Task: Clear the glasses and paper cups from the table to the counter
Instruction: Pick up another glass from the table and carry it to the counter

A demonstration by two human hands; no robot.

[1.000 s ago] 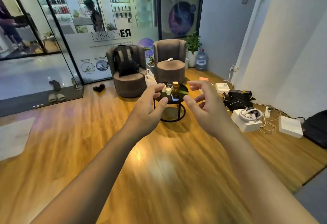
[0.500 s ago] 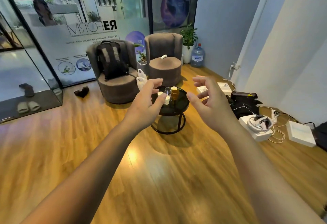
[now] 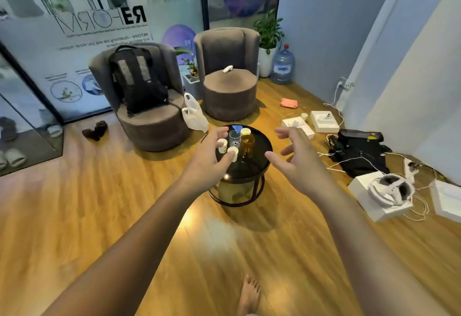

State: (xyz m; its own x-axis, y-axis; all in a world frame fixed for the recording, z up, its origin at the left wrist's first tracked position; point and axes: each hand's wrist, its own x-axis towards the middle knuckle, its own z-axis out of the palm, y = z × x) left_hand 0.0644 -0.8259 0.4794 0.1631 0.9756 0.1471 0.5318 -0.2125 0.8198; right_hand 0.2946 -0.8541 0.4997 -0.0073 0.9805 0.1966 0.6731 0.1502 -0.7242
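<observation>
Both arms reached forward over the wood floor toward a small round black table. The left hand was held out with its fingers spread and loosely bent, gripping nothing. The right hand was likewise empty, its fingers parted and slightly curled.

The task's things stood on the table, in the gap between the two hands. A clear glass was just beyond the left fingertips, with an amber glass beside it toward the right hand. Three paper cups stood round them: one looked partly covered by the left fingers, one sat just off the left thumb tip, and one stood farther out, behind the glasses. Whether the left fingers touched any cup could not be told from this angle; they seemed to be in the air short of the table.

Beyond the hands were two grey armchairs, a black backpack on the left one. A white plastic bag lay between them. White boxes and cables lay well to the outside of the right fingers. A bare foot showed below.
</observation>
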